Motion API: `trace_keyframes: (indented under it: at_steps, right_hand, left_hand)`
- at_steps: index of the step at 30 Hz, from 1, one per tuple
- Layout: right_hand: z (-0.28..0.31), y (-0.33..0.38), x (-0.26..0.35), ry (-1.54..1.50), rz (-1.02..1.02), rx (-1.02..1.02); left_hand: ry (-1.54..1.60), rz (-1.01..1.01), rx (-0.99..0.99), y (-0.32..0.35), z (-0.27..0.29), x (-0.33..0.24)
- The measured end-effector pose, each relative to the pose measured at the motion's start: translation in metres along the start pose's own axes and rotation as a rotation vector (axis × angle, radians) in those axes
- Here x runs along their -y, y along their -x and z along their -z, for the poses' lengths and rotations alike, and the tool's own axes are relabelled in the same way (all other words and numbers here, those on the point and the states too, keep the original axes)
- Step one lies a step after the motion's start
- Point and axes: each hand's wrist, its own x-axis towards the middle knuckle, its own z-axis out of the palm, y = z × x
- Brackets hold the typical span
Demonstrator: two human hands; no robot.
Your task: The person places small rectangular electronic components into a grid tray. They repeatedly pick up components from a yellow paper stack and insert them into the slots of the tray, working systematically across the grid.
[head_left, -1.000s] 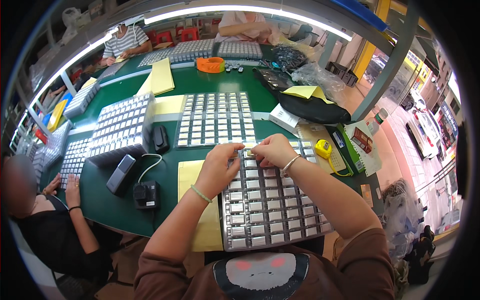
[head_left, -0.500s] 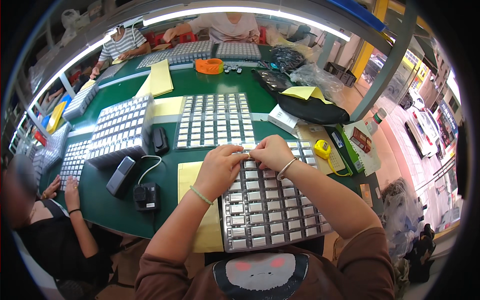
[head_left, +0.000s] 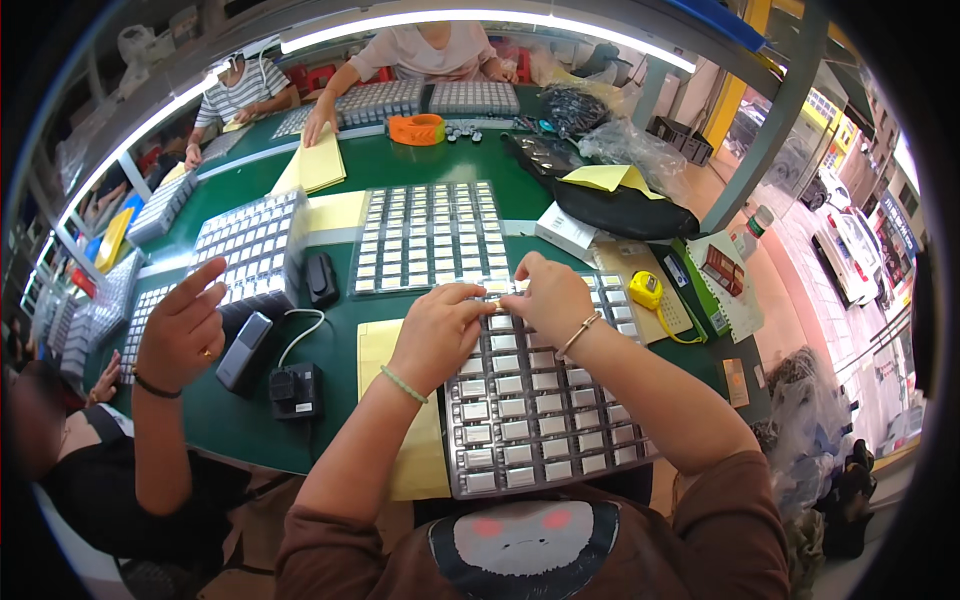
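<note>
A clear plastic tray (head_left: 450, 450) lies in front of me, with rows of small silver-white rectangular pieces (head_left: 516, 455) in its pockets. Over its far rows my two hands meet fingertip to fingertip. My left hand (head_left: 437, 328), with a green bead bracelet at the wrist, is closed in a pinch. My right hand (head_left: 552, 302), below which sits a light bangle, also pinches close beside it. Whatever is between the fingertips is too small and covered to name. Under the tray's left side lies a yellow sheet (head_left: 418, 472).
Beyond my hands lies another filled tray (head_left: 360, 262); a tray stack (head_left: 285, 255) stands left. Nearby are a grey device (head_left: 243, 352) and black adapter (head_left: 294, 390). At right lies a yellow tape measure (head_left: 646, 290). A co-worker's raised hand (head_left: 180, 330) is at left.
My hands stay together over the tray's far rows, with the right fingers shifted slightly. The left co-worker has raised a hand off the table. Across, another person's hand now touches the yellow sheets.
</note>
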Motion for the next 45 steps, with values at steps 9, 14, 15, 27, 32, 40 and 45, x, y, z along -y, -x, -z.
trace_keyframes:
  at_steps: [9,14,15,27,32,40,45]
  right_hand:
    - [0.009,0.023,-0.010,0.074,0.317,0.132]
    - [0.049,0.051,-0.041,-0.145,0.309,-0.226]
    - [0.064,0.057,-0.065,-0.188,0.245,-0.306]
    - [0.039,0.051,-0.240,-0.134,0.061,-0.068]
    - [0.067,0.086,-0.222,0.202,-0.204,-0.084]
    - [0.057,0.102,-0.193,0.151,0.215,-0.016]
    - [0.038,0.100,-0.219,0.259,0.221,-0.083]
  left_hand:
    - [0.064,0.045,0.034,-0.004,-0.001,-0.003]
    - [0.220,0.149,0.041,0.000,0.003,0.000]
    - [0.273,0.186,0.031,0.000,0.004,-0.001]
    - [0.509,0.296,0.056,-0.048,0.018,-0.010]
    - [0.323,0.182,0.143,-0.081,0.009,-0.034]
    - [0.246,0.223,0.078,-0.050,0.012,-0.065]
    - [0.303,0.157,0.032,-0.014,0.021,-0.094]
